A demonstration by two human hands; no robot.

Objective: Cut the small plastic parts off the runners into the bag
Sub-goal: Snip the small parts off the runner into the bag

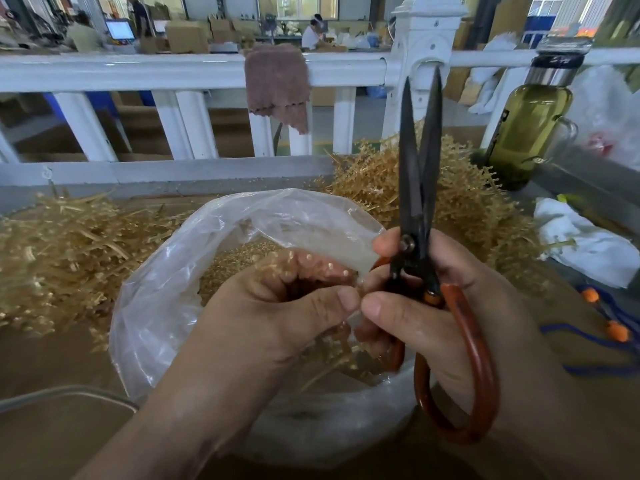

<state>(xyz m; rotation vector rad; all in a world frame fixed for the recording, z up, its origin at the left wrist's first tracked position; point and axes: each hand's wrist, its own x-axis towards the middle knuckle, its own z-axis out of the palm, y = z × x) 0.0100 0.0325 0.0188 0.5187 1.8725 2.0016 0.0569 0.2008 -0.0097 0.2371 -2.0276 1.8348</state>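
My right hand (446, 306) grips black scissors (417, 174) by their red-brown handles, with the blades pointing up and slightly apart. My left hand (273, 306) holds a bundle of translucent amber plastic runners (332, 344) over the mouth of a clear plastic bag (166, 282). Both thumbs meet at the bag's rim, pinching a fold of it. Small golden cut parts (235, 265) lie heaped inside the bag. The lower ends of the runners are partly hidden behind my fingers.
Piles of amber runners lie left (59, 251) and behind right (464, 195) of the bag. A white fence rail (138, 72) with a brown cloth (277, 81) runs behind. A green-tinted bottle (530, 126), white rag (585, 244) and blue cord (595, 337) sit at right.
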